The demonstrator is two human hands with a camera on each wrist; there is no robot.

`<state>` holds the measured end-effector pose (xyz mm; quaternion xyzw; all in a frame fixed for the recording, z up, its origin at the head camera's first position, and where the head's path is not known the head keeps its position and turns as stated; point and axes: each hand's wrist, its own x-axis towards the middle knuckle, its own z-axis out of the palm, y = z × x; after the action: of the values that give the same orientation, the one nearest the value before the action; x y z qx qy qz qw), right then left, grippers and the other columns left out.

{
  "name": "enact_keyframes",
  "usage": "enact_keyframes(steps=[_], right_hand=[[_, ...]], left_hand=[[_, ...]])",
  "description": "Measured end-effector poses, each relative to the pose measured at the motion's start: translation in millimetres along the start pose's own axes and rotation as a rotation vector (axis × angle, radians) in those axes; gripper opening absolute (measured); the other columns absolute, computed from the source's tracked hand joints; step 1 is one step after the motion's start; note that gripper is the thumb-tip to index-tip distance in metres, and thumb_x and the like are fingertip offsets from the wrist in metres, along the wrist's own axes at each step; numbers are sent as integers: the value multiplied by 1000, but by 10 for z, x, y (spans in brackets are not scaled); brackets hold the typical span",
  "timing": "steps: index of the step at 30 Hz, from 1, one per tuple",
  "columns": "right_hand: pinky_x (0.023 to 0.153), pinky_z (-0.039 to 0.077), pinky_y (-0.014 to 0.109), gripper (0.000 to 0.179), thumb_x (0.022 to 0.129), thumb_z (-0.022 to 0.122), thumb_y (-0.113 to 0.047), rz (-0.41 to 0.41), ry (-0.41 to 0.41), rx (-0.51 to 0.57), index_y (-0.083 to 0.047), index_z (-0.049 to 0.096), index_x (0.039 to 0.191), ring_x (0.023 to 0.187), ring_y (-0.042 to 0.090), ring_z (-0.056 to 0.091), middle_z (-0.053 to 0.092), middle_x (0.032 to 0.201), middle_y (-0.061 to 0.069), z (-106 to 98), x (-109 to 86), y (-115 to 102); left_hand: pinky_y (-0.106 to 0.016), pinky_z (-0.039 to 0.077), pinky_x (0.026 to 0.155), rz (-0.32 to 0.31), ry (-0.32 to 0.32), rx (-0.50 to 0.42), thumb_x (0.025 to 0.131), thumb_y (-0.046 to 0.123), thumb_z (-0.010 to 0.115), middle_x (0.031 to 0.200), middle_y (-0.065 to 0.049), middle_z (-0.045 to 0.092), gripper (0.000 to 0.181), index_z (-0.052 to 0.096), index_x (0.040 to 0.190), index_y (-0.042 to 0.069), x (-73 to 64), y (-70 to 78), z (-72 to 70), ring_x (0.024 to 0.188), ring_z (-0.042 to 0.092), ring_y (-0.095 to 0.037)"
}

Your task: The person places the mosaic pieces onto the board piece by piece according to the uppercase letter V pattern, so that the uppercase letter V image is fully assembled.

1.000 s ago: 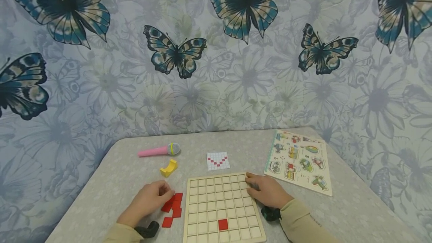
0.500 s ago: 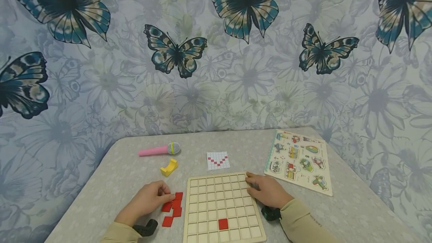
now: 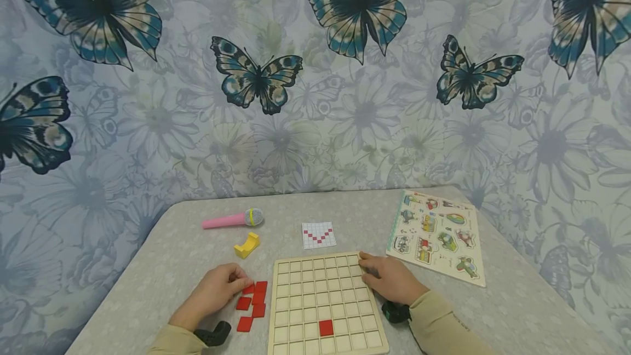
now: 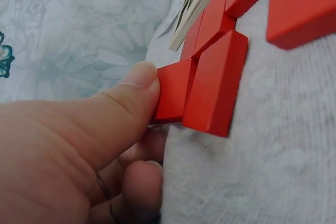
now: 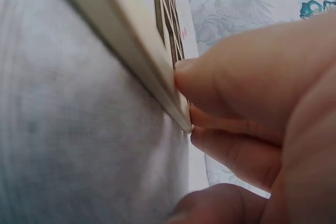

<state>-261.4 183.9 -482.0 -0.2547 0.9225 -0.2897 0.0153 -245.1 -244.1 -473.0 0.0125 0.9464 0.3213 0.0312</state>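
Note:
My left hand point(image 3: 218, 289) pinches a small red square tile point(image 4: 174, 90) at the far left of a loose group of red tiles point(image 3: 258, 310) on the tablecloth. Its thumb lies along the tile's side, with the other fingers curled below. To the right lies a pale wooden grid board point(image 3: 302, 300); a single red tile point(image 3: 326, 327) sits in one of its lower cells. My right hand point(image 3: 391, 279) holds the board by its far right corner. In the right wrist view, thumb and fingertips stand right at the board's rim point(image 5: 142, 51).
Behind the board lies a small pattern card point(image 3: 318, 235) with a red V of squares. A pink toy microphone point(image 3: 231, 219) and a yellow curved block point(image 3: 247, 245) are at the back left. A picture puzzle board point(image 3: 436, 237) lies at the back right, before a butterfly-patterned wall point(image 3: 315, 125).
The left hand's fingertips have drawn slightly left, with the pinched tile now flatter and showing beside the others. The right hand and the grid board have stayed in place.

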Motion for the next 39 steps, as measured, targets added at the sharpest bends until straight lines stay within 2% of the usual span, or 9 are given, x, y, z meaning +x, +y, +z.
enact_keyframes(steps=[6,11,13,17,23,27,30,35,39], right_hand=[[106,47,55,44,102,65,-25,-11,8,-6,-5,62,141,132,38,59,50,156,12,-4,-1,-15],[101,51,52,44,103,64,-24,-24,4,-6,-3,61,141,105,27,73,50,156,13,-28,-3,-40],[100,52,52,44,103,64,-24,-23,5,-8,-3,60,142,100,26,74,50,156,14,-37,0,-46],[103,49,54,44,103,63,-24,-16,6,-15,-3,60,142,110,31,71,50,156,14,-41,5,-53],[105,48,56,44,102,64,-23,-9,4,-18,-3,60,142,111,33,71,49,156,15,-39,2,-67],[106,46,57,44,102,64,-22,-8,2,-11,-2,61,141,128,38,62,49,156,15,-38,-9,-78],[106,46,57,44,102,64,-22,-9,1,-2,-2,61,141,128,39,61,49,156,15,-36,-14,-78],[107,45,57,44,102,64,-22,-7,-1,-7,-3,60,141,132,40,58,49,156,15,-26,-14,-63],[107,45,57,44,102,64,-23,-8,-1,-6,-3,60,141,131,39,59,49,156,15,-25,-9,-56]], left_hand=[[-31,41,60,-5,5,-16,92,32,78,77,1,58,22,66,89,13,18,-17,-8,70,51,-16],[-31,41,61,5,14,-21,92,33,77,78,2,58,23,67,90,13,32,-18,-25,72,51,-15],[-30,41,61,7,17,-31,93,33,77,77,1,58,23,67,90,12,40,-17,-32,72,52,-15],[-30,44,62,13,24,-53,96,28,75,79,2,61,17,69,95,12,53,-8,-40,72,54,-15],[-31,47,63,13,69,-104,99,22,69,85,2,65,11,71,104,13,50,22,-27,73,57,-15],[-31,51,70,53,83,-187,98,22,72,90,3,69,10,73,103,15,26,77,1,81,62,-14],[-31,52,75,92,66,-230,96,23,75,92,3,71,9,75,100,16,4,148,32,88,62,-14],[-32,52,67,84,14,-271,94,30,76,88,4,70,13,75,98,17,-54,280,103,85,61,-15],[-29,52,70,146,0,-297,93,33,77,89,5,72,17,76,98,17,-118,380,167,84,62,-14]])
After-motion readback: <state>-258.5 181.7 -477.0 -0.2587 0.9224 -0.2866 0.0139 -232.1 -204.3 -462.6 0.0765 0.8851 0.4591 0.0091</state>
